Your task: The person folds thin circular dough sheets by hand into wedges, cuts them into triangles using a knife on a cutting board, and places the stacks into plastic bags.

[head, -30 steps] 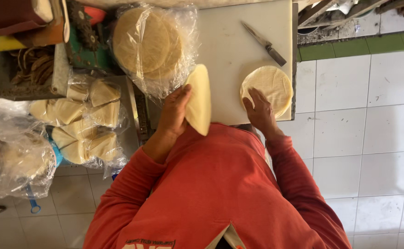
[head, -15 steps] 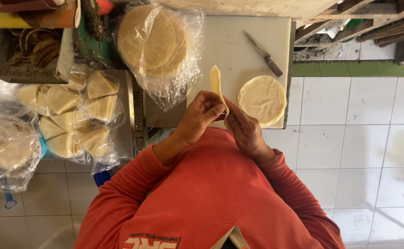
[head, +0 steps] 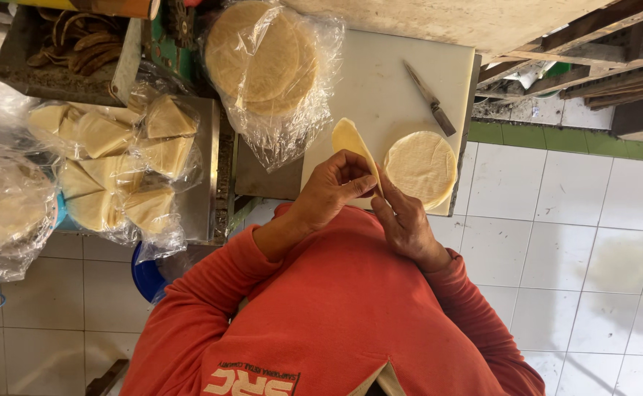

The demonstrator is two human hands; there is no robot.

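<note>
My left hand pinches a thin, pale round dough sheet that is folded and stands on edge above the white cutting board. My right hand is close against the left one, and its fingers touch the sheet's lower edge. Just right of my hands a small stack of the same round sheets lies flat on the board. A knife lies on the board behind that stack.
An open plastic bag of round sheets lies at the board's left end. Bags of folded triangular pieces are piled further left, behind them a metal tray of brown pieces. White floor tiles are at the right.
My right hand left the flat stack and joined my left hand. The sheet went from half-lifted beside the stack to folded and held on edge between both hands.
</note>
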